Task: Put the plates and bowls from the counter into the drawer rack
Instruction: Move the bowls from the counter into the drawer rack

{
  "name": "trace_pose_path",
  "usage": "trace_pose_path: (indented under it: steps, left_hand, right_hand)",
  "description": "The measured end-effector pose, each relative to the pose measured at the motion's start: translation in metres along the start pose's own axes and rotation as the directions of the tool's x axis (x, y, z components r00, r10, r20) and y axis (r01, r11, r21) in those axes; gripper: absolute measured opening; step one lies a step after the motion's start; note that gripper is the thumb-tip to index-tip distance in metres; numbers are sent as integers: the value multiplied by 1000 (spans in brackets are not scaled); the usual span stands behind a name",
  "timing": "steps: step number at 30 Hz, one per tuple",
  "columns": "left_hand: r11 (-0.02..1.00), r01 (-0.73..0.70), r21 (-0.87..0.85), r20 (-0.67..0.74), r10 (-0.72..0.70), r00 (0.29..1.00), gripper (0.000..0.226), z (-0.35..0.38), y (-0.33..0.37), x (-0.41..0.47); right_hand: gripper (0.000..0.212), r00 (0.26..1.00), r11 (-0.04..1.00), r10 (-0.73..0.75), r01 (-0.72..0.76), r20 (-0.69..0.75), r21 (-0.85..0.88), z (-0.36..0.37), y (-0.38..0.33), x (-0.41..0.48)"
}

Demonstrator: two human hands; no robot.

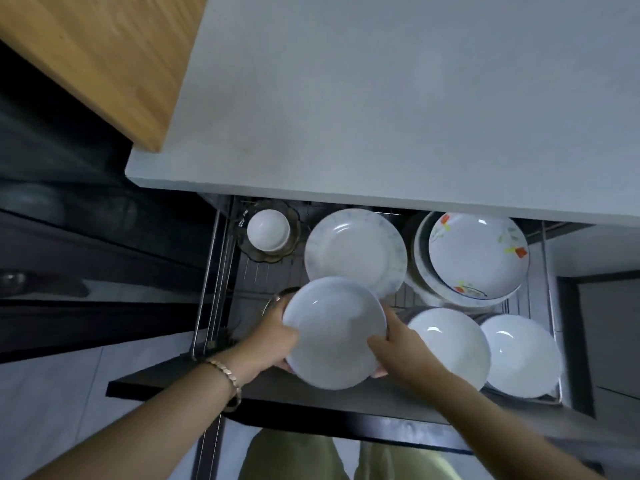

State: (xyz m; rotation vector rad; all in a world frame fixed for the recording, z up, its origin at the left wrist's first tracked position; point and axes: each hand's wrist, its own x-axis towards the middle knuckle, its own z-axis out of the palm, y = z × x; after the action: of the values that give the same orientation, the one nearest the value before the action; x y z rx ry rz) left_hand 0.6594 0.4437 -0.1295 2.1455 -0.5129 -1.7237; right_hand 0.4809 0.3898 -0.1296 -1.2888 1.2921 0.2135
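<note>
A plain white plate [334, 332] hangs over the front left of the open drawer rack [221, 271]. My left hand [273, 341] grips its left edge and my right hand [398, 344] grips its right edge. Beneath the plate's left side, a metal bowl rim [277, 297] peeks out. In the rack lie a blue-patterned plate [355, 251], a stack topped by a flowered plate [478, 254], two white bowls [450, 344] [519, 355] at the front right, and a small white bowl [268, 231] inside a glass dish at the back left.
The grey counter [398, 98] overhangs the back of the drawer, with a wooden board [97, 53] at its left end. The drawer's dark front panel [311, 407] runs below my forearms. My knees show at the bottom edge.
</note>
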Motion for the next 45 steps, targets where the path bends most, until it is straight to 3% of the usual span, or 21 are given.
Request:
trace_pose_path:
  steps: [11,16,20,34,39,40,43,45]
  left_hand:
    - [940,33,339,58,-56,997,68,-52,-67,111]
    - [907,-11,420,-3,13,1000,62,-42,-73,129]
    - [869,-62,490,-18,81,997,63,-37,-75,128]
    - [781,-45,623,-77,119,990,62,-40,-83,129]
    - [623,-36,782,-68,142,987,61,-58,-94,137]
    - [646,-51,762,-45,130,990,61,-61,-95,139]
    - [862,-70,502,63,44,997,64,-65,-94,142]
    - [898,-23,439,75,-11,997,68,-65,-91,145]
  right_hand:
    - [64,956,956,287,-282,-67,75,103,18,108]
    - [63,925,932,355,-338,-136,134,114,33,124]
    - [63,923,929,355,-332,-147,164,117,38,122]
    - [62,937,946,280,-233,-209,226,124,33,120]
    - [62,945,962,262,-240,-196,131,133,27,127]
    - [61,941,965,254,-230,-223,129,136,25,126]
    - [63,919,964,257,-222,-298,145,140,24,129]
    - [65,918,961,274,-250,-287,121,139,24,132]
